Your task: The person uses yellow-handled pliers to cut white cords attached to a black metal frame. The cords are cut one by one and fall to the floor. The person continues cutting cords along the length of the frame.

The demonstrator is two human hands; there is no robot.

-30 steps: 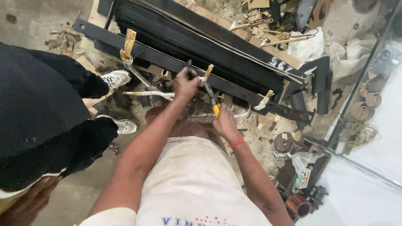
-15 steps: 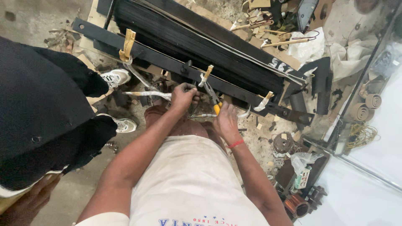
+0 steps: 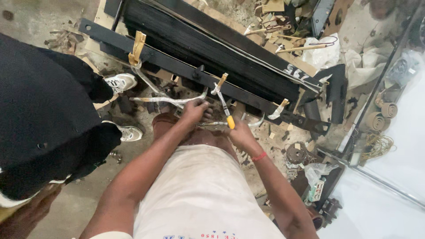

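The left hand (image 3: pixel 195 109) was closed around a pale, curved strip (image 3: pixel 166 101), apparently steadying it against the black metal frame (image 3: pixel 186 71). The right hand (image 3: pixel 239 132) was clamped on the yellow handle of a slim metal tool (image 3: pixel 225 110), its tip angled toward a tan clip (image 3: pixel 219 84) on the frame. A second person's white shoes (image 3: pixel 121 82) stood just beside, on the littered concrete floor (image 3: pixel 79 203).

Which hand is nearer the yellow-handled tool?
Right. The right hand grips the yellow-handled tool at its handle end. The left hand sits to the tool's left, apart from it, holding a pale curved strip.
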